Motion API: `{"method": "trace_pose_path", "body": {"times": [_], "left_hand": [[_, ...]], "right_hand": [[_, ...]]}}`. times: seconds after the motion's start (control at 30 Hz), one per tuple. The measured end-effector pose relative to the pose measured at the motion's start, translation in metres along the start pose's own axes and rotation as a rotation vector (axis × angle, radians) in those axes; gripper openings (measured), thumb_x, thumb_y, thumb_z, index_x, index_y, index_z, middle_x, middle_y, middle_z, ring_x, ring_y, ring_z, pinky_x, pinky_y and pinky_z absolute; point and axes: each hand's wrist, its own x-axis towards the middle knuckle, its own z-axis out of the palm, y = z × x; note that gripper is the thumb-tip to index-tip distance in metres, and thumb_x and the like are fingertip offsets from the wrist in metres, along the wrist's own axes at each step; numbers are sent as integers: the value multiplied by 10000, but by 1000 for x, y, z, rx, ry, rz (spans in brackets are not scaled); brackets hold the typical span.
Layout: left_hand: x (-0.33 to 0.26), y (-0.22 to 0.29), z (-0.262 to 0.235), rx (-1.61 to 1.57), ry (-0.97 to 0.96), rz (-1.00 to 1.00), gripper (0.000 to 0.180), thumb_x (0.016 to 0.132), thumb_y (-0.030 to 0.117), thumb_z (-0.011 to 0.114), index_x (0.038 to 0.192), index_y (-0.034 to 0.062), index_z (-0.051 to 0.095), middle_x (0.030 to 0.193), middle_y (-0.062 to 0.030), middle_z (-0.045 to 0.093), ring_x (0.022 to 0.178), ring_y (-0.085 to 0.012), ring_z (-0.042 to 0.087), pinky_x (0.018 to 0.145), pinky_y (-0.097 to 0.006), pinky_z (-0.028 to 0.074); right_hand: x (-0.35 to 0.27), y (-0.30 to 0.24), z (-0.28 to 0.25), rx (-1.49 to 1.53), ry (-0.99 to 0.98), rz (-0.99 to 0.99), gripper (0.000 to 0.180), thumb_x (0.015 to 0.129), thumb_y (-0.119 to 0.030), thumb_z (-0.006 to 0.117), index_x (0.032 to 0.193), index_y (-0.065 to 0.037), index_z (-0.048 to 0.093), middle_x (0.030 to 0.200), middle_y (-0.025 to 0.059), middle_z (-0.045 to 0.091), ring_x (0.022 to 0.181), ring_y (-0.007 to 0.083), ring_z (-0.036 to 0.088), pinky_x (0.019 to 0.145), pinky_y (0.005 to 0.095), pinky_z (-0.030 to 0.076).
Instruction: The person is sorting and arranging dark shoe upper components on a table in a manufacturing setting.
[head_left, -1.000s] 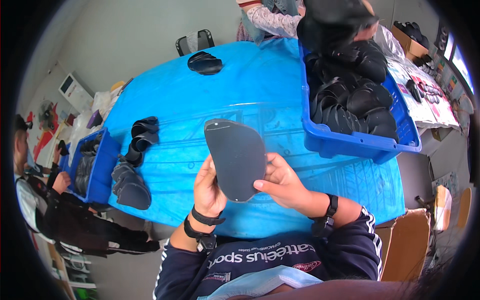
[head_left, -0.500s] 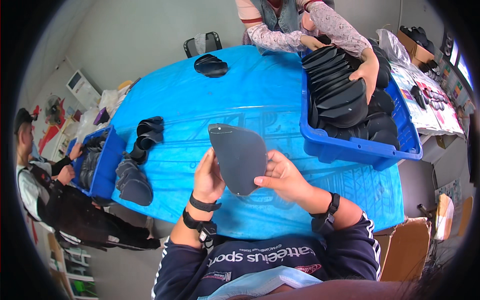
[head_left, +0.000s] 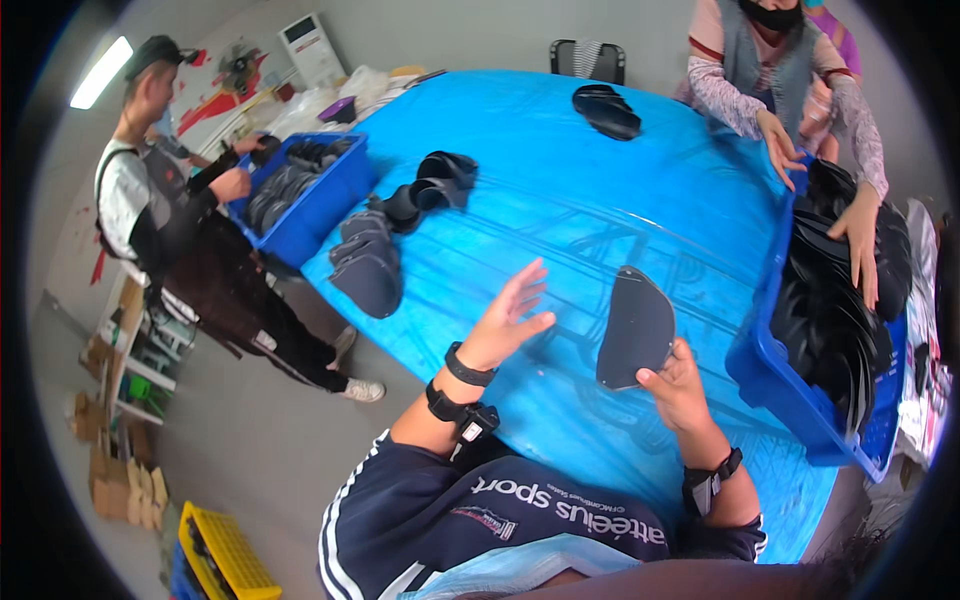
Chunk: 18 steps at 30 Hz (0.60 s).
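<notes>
Now the dark flat piece [head_left: 637, 327] stands tilted above the blue table [head_left: 620, 190], pinched at its lower edge by the right hand [head_left: 678, 388] alone, probably so its face can be looked over. The left hand [head_left: 507, 320] hovers just beside it, fingers spread and empty, where half a second ago both hands gripped the piece. To the right a co-worker presses more dark pieces into the blue bin [head_left: 775, 385]; stacks [head_left: 368, 262] lie far left.

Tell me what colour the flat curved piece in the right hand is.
Dark grey, nearly black: the flat curved piece pinched by the right hand shows best in the head view.
</notes>
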Motion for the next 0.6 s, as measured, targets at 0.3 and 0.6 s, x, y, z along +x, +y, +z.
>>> {"method": "trace_pose_path", "body": {"times": [0.3,0.6], "left_hand": [[-67,0,-105,178,645,145,465,727,20,630,1144,50,426,1139,-64,460,994,-158,458,886,-302,362],[-49,-18,-49,12,128,-5,854,665,153,726,1308,53,172,1259,-113,351,1149,-244,379,926,-329,340]], "right_hand": [[7,22,4,-82,-36,114,519,740,50,571,1185,-25,315,1097,136,496,1014,203,501,851,325,410],[35,26,41,-41,-342,229,488,781,37,545,1192,-43,294,1112,142,485,1021,206,492,854,345,407]]}}
